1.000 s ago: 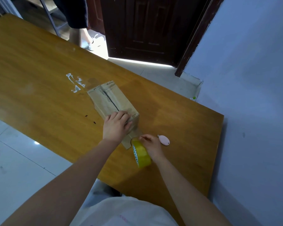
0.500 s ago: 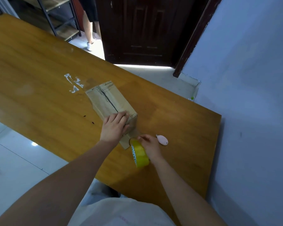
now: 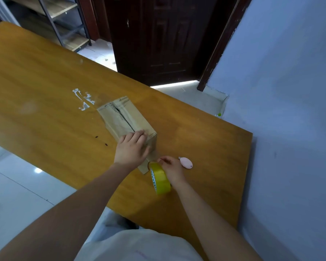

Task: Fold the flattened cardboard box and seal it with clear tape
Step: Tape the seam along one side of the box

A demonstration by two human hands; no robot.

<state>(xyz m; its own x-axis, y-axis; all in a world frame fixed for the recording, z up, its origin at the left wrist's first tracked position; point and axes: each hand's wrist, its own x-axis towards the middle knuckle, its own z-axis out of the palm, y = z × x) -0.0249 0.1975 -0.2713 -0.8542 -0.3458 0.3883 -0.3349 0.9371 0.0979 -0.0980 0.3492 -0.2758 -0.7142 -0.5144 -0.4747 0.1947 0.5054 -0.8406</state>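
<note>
**Box held down, tape roll at its near end**

Head view: a brown cardboard box (image 3: 127,120), folded up into a long block, lies on the orange-brown wooden surface (image 3: 45,95) with its top flaps meeting along a dark centre seam. A loose flap of it juts out at the near end, touching the surface. The left hand (image 3: 132,148) lies palm-down on the near end of the box top, fingers fairly straight and pressing on the cardboard by the seam. The right hand (image 3: 171,167) grips a roll of yellowish clear tape (image 3: 160,178), fingers curled at the roll's upper edge; the roll stands on its edge just beside the loose flap. Whether a strip of tape runs from the roll to the box is not clear.

A small pink oval cutter (image 3: 186,162) lies on the surface just beside the right hand. White scraps of residue (image 3: 84,100) mark the surface near the box's far left corner. Behind the surface stand a dark wooden door (image 3: 158,38) and a metal shelf rack (image 3: 62,21); a pale blue wall (image 3: 290,91) fills the right side.
</note>
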